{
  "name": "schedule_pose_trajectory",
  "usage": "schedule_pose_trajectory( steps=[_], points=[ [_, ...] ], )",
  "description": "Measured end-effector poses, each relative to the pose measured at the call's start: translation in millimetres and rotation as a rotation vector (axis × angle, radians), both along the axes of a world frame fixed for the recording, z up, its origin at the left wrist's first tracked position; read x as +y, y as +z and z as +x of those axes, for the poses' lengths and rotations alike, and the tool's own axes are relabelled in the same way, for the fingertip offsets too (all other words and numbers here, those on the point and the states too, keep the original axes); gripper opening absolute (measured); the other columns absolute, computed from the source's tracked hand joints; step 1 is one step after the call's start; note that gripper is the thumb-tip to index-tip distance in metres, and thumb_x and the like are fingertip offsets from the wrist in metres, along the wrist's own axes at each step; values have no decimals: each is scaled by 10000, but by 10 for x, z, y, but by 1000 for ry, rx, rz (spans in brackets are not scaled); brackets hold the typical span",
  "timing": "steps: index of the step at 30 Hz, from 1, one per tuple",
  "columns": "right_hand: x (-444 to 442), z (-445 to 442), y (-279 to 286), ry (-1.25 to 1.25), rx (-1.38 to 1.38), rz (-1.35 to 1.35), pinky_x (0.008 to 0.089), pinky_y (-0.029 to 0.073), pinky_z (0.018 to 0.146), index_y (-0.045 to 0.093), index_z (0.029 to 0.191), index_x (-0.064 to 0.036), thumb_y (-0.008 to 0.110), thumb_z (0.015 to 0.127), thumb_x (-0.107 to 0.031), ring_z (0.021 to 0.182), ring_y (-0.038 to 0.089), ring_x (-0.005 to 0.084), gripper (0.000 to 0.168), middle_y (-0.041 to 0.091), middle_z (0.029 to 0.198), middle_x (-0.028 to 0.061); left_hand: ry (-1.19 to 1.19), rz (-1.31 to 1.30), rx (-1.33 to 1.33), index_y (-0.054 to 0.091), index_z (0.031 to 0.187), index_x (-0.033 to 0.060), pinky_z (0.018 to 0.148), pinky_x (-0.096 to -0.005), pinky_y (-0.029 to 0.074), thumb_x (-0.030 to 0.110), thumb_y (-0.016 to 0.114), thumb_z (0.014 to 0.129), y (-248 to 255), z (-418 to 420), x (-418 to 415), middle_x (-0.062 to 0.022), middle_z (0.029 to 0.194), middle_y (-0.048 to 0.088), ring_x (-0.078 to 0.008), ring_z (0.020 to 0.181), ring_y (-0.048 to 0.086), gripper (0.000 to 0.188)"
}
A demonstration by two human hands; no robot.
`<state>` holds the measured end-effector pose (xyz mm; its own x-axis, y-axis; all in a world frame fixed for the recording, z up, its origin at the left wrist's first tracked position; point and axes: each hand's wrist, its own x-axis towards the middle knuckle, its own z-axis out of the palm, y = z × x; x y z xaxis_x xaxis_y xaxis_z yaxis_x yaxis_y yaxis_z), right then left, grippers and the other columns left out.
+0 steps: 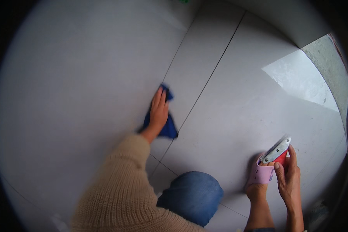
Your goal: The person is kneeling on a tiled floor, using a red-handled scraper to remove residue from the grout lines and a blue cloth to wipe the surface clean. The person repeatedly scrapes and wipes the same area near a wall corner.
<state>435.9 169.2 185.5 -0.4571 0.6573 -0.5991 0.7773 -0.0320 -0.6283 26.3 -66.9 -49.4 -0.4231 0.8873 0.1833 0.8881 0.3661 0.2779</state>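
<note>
My left hand presses flat, fingers together, on a dark blue cloth lying on the grey tiled floor, over a dark tile joint. Part of the cloth sticks out past the fingertips. At the lower right, my right hand grips the red part of a scraper with a metal head. The scraper is held tilted just above the toes of a foot in a pink slipper. The slipper's toe end is partly hidden behind it.
A knee in blue jeans is bent at the bottom centre. A pale wall or panel stands at the upper right, near a bright patch of light on the floor. Rough grey ground borders the tiles at the right.
</note>
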Motion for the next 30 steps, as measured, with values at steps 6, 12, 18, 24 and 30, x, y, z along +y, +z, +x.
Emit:
schedule_pose_trajectory(
  steps=[6, 12, 18, 24, 30],
  points=[
    [-73, -304, -196, 200, 4, 36, 346, 502, 683, 312, 1400, 11, 597, 898, -122, 702, 637, 289, 592, 633, 800, 196, -148, 239, 61, 515, 1234, -29, 1027, -417, 391, 6, 603, 817, 21, -287, 1438, -203, 1336, 481, -376, 1203, 479, 428],
    [23, -888, 9, 320, -31, 120, 409, 508, 661, 304, 1397, -49, 612, 889, -126, 698, 644, 365, 599, 626, 782, 220, -57, 273, 90, 506, 1249, -35, 1044, -421, 370, 89, 553, 878, 85, -340, 1763, -205, 1363, 454, -380, 1240, 434, 394],
    [44, -1555, -729, 370, 93, 195, 479, 485, 714, 231, 1420, -58, 570, 891, -150, 803, 614, 461, 635, 637, 843, 265, 174, -166, -72, 419, 1330, -46, 1067, -482, 302, 80, 520, 885, 23, 367, -1141, -222, 1413, 370, -399, 1282, 366, 473],
    [15, -3254, -1526, 467, 12, 330, 447, 504, 741, 332, 1340, -2, 518, 886, -202, 854, 645, 379, 530, 666, 902, 205, 191, -256, -58, 382, 1359, -51, 1079, -479, 291, 137, 484, 917, -51, 394, -1267, -210, 1433, 346, -397, 1295, 342, 492],
    [263, -4031, -1712, 553, -192, 434, 424, 516, 790, 430, 1182, 111, 473, 831, -132, 922, 656, 364, 430, 668, 959, 225, 157, -202, -90, 414, 1345, -42, 1067, -481, 302, 152, 481, 912, -21, 356, -1290, -207, 1422, 373, -396, 1277, 371, 479]
  ],
)
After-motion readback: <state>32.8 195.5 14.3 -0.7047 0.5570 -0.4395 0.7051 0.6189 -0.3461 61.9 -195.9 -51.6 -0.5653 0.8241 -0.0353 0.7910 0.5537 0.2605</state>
